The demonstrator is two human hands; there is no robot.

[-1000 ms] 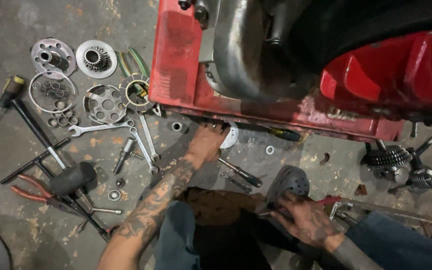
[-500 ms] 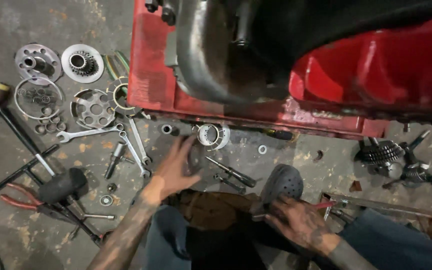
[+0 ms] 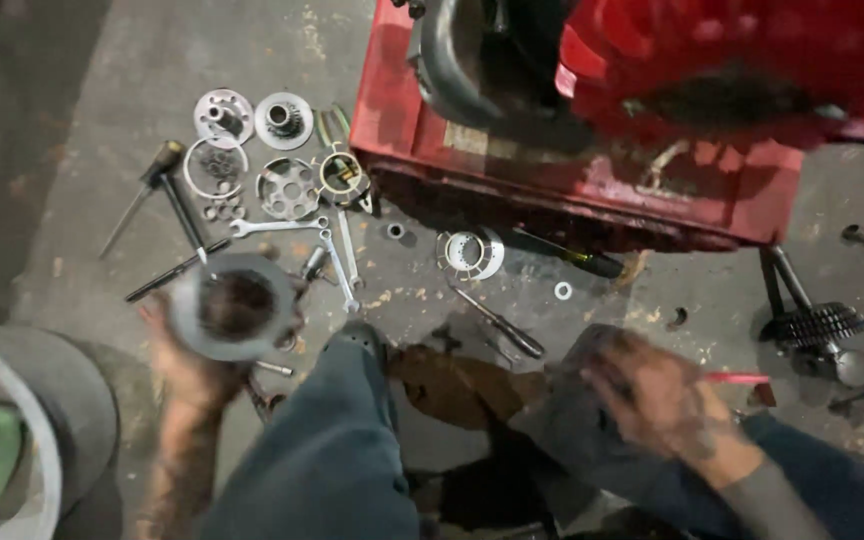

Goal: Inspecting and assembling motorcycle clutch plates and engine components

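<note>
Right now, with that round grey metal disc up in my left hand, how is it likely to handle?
The round grey metal disc looks thick and solid, so probably heavy and rigid. Its smooth rim may feel slippery in the left hand, and set on edge it would likely roll.

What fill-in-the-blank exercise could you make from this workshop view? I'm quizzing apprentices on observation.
1. The left hand holds up a round grey ____ with a dark centre.
2. The machine body above the loose parts is coloured ____.
3. The combination wrenches lie on the concrete ____.
4. The right hand rests on the person's ____.

Missing words: disc; red; floor; knee
</note>
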